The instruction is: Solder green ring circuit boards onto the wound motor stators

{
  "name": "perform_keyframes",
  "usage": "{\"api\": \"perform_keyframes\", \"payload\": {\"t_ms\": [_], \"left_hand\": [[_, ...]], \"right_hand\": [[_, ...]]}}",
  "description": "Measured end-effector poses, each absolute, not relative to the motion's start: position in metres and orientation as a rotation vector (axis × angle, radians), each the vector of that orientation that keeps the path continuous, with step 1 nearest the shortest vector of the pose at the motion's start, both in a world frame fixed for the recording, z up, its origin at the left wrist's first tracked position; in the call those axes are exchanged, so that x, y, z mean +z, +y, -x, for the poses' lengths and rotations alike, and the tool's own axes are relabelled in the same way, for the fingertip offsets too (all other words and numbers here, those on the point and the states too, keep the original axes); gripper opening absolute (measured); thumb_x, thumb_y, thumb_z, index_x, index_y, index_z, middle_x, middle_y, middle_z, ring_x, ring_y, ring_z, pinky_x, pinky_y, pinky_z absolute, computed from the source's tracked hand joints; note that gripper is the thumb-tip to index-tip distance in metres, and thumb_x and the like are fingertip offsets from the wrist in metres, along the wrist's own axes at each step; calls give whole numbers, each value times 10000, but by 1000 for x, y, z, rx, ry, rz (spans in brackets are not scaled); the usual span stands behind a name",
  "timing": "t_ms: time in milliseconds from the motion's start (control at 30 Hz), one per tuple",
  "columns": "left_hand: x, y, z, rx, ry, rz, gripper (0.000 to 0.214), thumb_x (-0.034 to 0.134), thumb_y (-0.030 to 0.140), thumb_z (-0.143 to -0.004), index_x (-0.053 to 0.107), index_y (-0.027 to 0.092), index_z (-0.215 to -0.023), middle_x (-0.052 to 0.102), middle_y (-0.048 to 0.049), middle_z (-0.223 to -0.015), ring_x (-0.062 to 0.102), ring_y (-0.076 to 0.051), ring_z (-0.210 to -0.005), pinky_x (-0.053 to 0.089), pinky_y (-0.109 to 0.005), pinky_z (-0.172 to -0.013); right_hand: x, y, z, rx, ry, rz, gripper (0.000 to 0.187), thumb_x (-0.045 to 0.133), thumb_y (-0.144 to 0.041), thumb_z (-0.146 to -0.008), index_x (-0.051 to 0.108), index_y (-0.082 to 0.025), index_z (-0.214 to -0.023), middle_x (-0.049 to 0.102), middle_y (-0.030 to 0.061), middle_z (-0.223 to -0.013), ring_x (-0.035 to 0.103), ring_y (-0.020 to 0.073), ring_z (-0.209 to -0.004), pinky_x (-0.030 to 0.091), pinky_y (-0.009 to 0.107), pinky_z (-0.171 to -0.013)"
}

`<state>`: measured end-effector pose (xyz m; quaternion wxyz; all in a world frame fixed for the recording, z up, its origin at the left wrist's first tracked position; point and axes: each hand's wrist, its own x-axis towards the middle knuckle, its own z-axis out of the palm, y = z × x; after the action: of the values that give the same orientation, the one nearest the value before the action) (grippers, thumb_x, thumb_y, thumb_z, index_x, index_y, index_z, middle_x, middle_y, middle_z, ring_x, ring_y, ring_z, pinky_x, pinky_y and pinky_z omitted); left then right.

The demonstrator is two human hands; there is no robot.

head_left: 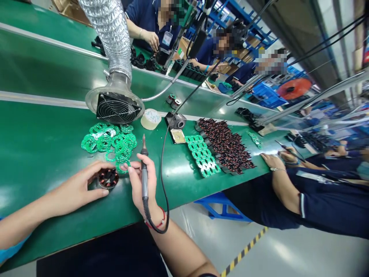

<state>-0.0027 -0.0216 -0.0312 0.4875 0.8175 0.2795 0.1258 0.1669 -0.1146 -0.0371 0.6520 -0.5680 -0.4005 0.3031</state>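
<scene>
My left hand grips a round motor stator with copper windings, thumb on the near side and fingers around the far side. In my right hand a soldering iron points tip up, its cable looping down past the wrist. The thumb and a fingertip of that same hand pinch a green ring-shaped circuit board just right of the stator. Beyond both hands lies a loose pile of similar green ring boards.
A fume extractor hangs over the pile. Right of it are a tape roll, a soldering iron stand with a sponge tray, panels of green boards and many wound stators. Co-workers sit opposite and to the right.
</scene>
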Motion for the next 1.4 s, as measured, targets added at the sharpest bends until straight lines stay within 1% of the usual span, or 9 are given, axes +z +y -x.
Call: {"api": "perform_keyframes", "payload": {"t_ms": [200,367,467,567,667,833,1033,1200,1400], "left_hand": [[-30,-22,-1,332,634,-2344,383,570,376,-880,540,248,-1240,622,-78,-1238,588,-272,-1125,469,-392,-975],[-30,-18,-4,314,684,-2470,358,580,376,-882,553,205,-1195,646,-98,-1134,588,-279,-1055,443,-451,-949],[-23,-16,-2,260,664,-2470,362,574,335,-891,546,190,-1221,631,-109,-1194,576,-273,-1109,449,-438,-955],[-16,-13,2,238,578,-2442,390,574,298,-893,535,179,-1262,619,-117,-1237,562,-260,-1159,442,-415,-990],[-12,-6,6,206,522,-2394,389,534,283,-921,529,189,-1299,624,-109,-1229,567,-245,-1163,445,-395,-992],[-12,-2,8,196,505,-2302,347,438,175,-933,551,185,-1261,632,-89,-1195,585,-212,-1119,451,-373,-981],[-26,-12,-8,365,639,-2300,326,586,220,-874,526,142,-1185,605,-117,-1119,570,-240,-1061,477,-391,-931],[-31,-19,-15,376,791,-2262,241,619,241,-841,531,140,-1042,597,-109,-1016,565,-253,-975,498,-418,-868],[-23,-23,-7,506,707,-2138,356,514,152,-831,483,161,-1185,572,-113,-1182,545,-230,-1103,473,-415,-970]], "right_hand": [[-34,-110,-165,862,-1107,1207,440,526,-423,-909,359,-277,-1289,555,-35,-781,616,128,-651,563,277,-667],[-29,-119,-174,592,-1505,1386,493,584,-259,-869,399,-246,-1326,643,58,-1055,612,201,-1012,513,392,-928],[-28,-127,-180,579,-1605,1540,506,634,-294,-852,432,-220,-1310,609,117,-1219,579,251,-1144,486,439,-982],[-28,-130,-188,792,-1599,1666,472,636,-335,-859,456,-235,-1284,654,90,-1127,657,232,-991,532,415,-889],[-28,-126,-196,753,-1570,1720,520,657,-368,-835,447,-238,-1293,649,77,-1061,656,207,-855,548,391,-802],[-17,-115,-199,516,-1727,1737,515,628,-345,-853,434,-227,-1315,638,103,-1121,619,252,-966,518,434,-849],[-6,-101,-182,13,-2133,1663,396,496,-222,-910,485,-146,-1298,644,115,-966,514,267,-829,483,417,-745],[-10,-99,-172,-36,-2151,1635,355,463,-208,-934,499,-131,-1278,649,113,-965,502,256,-817,458,398,-733],[-24,-108,-168,25,-1848,1766,361,542,-327,-917,543,-155,-1234,660,96,-934,551,254,-844,446,391,-729]]}}
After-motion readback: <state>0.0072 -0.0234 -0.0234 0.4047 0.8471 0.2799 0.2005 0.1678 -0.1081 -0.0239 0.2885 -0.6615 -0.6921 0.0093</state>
